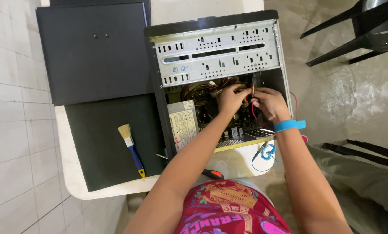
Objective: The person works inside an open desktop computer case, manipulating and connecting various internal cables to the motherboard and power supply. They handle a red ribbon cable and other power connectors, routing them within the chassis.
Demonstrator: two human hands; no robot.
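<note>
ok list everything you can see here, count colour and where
pc case: 1, black and grey, open on the table, centre
wires: a bundle, red, yellow and black, inside the case at the hands
power supply: 1, grey, lower left inside the case
panels: 2, black, flat on the table left of the case
brush: 1, blue handle with yellow tip, on the nearer panel
screwdriver: 1, red and black handle, table edge below the case
table: 1, white, under it all
chair: 1, black, top right
wrist strap: 1, blue, right wrist
left hand: in the case, on the wires
right hand: in the case, on the wires
</note>
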